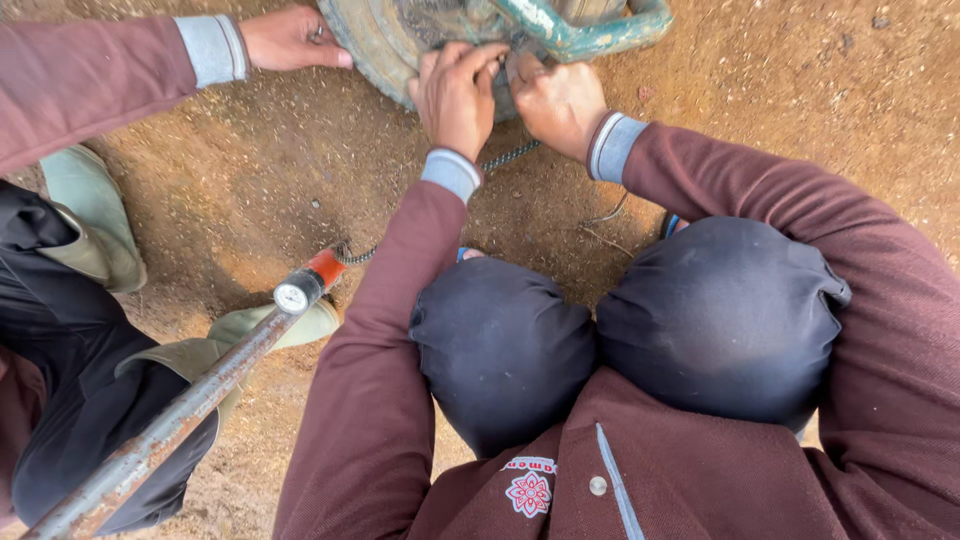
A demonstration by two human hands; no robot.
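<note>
Head view: both hands (505, 95) seemingly on wheel (385, 40).

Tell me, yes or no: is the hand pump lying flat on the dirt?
No. The pump stands tilted off the ground beside the other person's boots, while both hands, left and right, press on the tyre.

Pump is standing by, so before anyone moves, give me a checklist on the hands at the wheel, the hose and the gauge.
1. Left hand on the worn grey-green rubber tyre: ok.
2. Right hand at the same spot: ok.
3. Braided hose seated on the valve: cannot tell, hands hide it.
4. Small round white gauge on the rusty metal pump tube readable: not ok, too small.
5. Co-worker's hand steadying the tyre: ok.
</note>
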